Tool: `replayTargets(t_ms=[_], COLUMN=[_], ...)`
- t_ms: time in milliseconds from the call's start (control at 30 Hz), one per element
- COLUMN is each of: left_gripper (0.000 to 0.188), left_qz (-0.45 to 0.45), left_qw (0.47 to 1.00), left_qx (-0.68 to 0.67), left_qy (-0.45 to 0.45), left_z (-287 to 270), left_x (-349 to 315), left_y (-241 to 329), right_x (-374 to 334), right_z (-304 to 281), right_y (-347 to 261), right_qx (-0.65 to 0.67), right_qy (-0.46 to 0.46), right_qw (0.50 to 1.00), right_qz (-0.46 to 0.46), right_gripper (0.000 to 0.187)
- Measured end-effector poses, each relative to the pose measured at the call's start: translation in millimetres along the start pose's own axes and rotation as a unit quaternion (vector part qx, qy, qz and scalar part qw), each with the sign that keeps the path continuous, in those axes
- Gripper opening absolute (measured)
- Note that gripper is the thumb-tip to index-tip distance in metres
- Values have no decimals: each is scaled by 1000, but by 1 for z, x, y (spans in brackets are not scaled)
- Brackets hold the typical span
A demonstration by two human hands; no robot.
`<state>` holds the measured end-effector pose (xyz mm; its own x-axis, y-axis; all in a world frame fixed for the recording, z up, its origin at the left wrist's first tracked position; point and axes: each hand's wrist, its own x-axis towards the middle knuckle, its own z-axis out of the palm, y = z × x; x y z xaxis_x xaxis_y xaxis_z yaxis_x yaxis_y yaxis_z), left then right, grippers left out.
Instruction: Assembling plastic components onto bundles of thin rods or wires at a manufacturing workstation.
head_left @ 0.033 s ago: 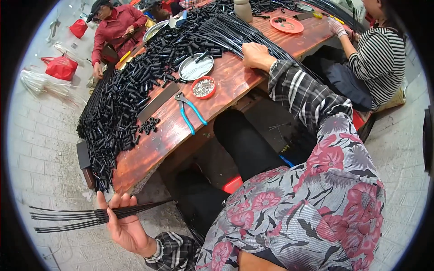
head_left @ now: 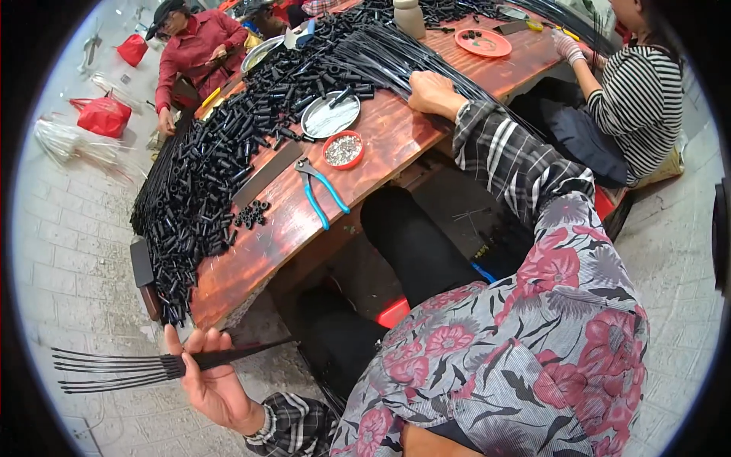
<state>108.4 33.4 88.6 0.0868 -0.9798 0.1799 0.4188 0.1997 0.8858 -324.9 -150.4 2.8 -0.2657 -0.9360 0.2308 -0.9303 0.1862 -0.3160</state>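
Off the table's near left corner, my left hand [head_left: 217, 388] is closed round a bundle of thin black rods [head_left: 114, 367]. Their ends fan out to the left past my fingers, each with a small thicker tip; the other ends run right toward my lap. On the tabletop my right hand [head_left: 432, 95] is curled at the near edge of a spread of long thin black rods [head_left: 388, 52]. Its fingertips are mostly hidden, but it appears to grip some of these rods. Blue-handled pliers [head_left: 327, 199] lie between my hands, jaws pointing away from me.
Short black tubes [head_left: 190, 175] are heaped along the table's left and far side. Near the pliers are a flat metal bar [head_left: 266, 177], small black rings [head_left: 251, 215], a red dish [head_left: 345, 166] of metal bits and a silver dish [head_left: 306, 128]. Two co-workers [head_left: 199, 49] [head_left: 636, 99] sit around.
The rod tips in my left hand are spread slightly more evenly. My right hand has stayed almost in place.
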Motion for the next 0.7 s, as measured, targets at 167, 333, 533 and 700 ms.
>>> replayTargets(t_ms=[167, 333, 533, 700], left_gripper=[41, 42, 43, 43], left_qz=[-11, -42, 5, -32], left_qw=[998, 998, 996, 992], left_qx=[-11, -12, 4, -47], left_qy=[-57, -45, -89, -115], left_z=[-5, -3, -69, -23], left_x=[-2, 1, 16, 11], left_y=[-9, -14, -14, -23], right_x=[-9, -4, -14, -10], right_z=[-4, -7, -41, -21], right_y=[-4, 22, 47, 61], right_qx=[1, 29, 20, 21], right_qy=[20, 150, 76, 79], right_qw=[1000, 987, 990, 991], right_qz=[-14, 42, 119, 108], right_gripper=[24, 21, 24, 25])
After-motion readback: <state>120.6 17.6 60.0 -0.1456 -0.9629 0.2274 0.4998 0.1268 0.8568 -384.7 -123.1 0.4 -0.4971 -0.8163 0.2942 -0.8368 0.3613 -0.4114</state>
